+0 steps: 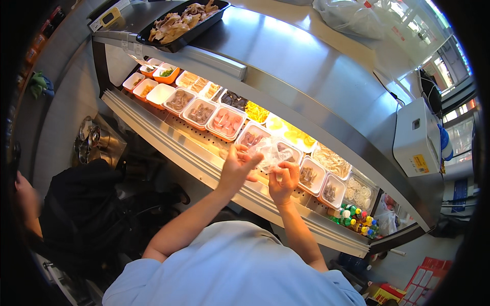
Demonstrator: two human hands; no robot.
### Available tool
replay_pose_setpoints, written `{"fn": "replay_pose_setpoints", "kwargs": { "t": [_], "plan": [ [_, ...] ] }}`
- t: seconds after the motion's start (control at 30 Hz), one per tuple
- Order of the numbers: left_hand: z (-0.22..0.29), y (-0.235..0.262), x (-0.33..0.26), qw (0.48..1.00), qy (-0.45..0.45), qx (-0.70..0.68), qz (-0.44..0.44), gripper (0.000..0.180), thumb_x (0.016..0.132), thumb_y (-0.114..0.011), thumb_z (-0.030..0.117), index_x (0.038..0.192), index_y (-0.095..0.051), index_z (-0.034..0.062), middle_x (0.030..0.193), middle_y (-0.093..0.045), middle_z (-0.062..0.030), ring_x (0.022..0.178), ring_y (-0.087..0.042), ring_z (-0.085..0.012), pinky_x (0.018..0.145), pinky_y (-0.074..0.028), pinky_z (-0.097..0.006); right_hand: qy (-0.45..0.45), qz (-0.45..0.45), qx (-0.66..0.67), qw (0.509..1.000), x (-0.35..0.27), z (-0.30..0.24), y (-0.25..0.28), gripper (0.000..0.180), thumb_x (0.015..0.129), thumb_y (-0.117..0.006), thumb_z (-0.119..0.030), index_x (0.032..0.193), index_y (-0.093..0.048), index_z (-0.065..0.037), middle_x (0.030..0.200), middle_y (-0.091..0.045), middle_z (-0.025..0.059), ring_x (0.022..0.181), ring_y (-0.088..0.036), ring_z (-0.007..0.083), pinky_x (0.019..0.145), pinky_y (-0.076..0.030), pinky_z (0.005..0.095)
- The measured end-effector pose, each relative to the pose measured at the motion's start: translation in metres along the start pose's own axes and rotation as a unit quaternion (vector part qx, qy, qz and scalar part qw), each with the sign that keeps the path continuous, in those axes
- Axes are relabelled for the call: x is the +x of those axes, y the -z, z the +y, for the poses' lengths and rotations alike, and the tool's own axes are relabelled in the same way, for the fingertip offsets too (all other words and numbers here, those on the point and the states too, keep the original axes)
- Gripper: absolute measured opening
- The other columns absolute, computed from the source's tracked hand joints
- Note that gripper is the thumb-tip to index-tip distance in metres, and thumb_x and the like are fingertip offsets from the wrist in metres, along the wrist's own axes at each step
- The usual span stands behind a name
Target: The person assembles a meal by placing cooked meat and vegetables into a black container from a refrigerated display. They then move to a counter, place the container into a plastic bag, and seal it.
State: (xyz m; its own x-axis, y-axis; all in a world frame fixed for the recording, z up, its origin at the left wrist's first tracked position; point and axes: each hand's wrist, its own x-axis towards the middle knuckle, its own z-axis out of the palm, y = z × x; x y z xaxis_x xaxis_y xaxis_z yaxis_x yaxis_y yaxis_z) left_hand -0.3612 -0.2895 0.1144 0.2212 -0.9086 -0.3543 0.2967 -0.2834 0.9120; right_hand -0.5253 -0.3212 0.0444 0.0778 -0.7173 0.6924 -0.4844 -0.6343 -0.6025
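Observation:
A thin, crumpled clear plastic piece, a bag or a glove, hangs between my hands in front of the lit food case. My right hand pinches its lower edge with curled fingers. Beside it on the left, my left hand has its fingers apart, thumb side toward the plastic; whether a fingertip touches it I cannot tell. Just beyond are white tubs of dark meat slices, partly covered by the plastic. A tub of pink meat stands left of them, and a tub of brown pieces lies right of my right hand.
The case's metal front ledge runs below my wrists. On its steel top stands a black tray of cooked meat. Bottles fill the right end, with a white machine above. At far left is another person's hand.

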Motion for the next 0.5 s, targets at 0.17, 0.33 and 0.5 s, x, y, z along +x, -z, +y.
{"fn": "replay_pose_setpoints", "kwargs": {
  "t": [0.17, 0.33, 0.5],
  "plan": [
    [-0.048, -0.013, 0.003, 0.981, 0.030, -0.175, 0.079, 0.044, 0.089, -0.068, 0.014, 0.123, -0.041, 0.0088, 0.108, -0.053, -0.0115, 0.092, -0.061, -0.0188, 0.070, -0.060, -0.033, -0.008, 0.003, -0.010, 1.000, -0.018, 0.006, 0.008, 0.020, 0.067, -0.073, 0.001, 0.073, -0.057, -0.009, 0.089, -0.060, 0.0094, 0.080, -0.058, 0.0280, 0.070, -0.045, 0.0378],
    [-0.059, -0.001, 0.003, 0.982, 0.059, -0.178, 0.019, 0.024, 0.087, -0.070, 0.008, 0.104, -0.055, 0.0022, 0.089, -0.063, -0.0080, 0.074, -0.062, -0.0134, 0.062, -0.058, -0.030, -0.023, -0.024, 0.009, 0.999, -0.024, 0.019, 0.018, 0.016, 0.069, -0.071, 0.001, 0.077, -0.059, -0.007, 0.091, -0.061, 0.0104, 0.084, -0.059, 0.0301, 0.075, -0.047, 0.0398],
    [-0.065, 0.000, 0.003, 0.992, -0.073, -0.007, 0.099, 0.018, 0.084, -0.076, 0.011, 0.085, -0.060, 0.0024, 0.069, -0.062, -0.0028, 0.058, -0.058, -0.0090, 0.056, -0.052, -0.024, -0.132, -0.007, -0.021, 0.991, 0.001, -0.019, 0.039, 0.023, 0.075, -0.064, 0.007, 0.097, -0.064, -0.001, 0.098, -0.063, 0.0158, 0.095, -0.062, 0.0376, 0.087, -0.050, 0.0428]
  ]
}}
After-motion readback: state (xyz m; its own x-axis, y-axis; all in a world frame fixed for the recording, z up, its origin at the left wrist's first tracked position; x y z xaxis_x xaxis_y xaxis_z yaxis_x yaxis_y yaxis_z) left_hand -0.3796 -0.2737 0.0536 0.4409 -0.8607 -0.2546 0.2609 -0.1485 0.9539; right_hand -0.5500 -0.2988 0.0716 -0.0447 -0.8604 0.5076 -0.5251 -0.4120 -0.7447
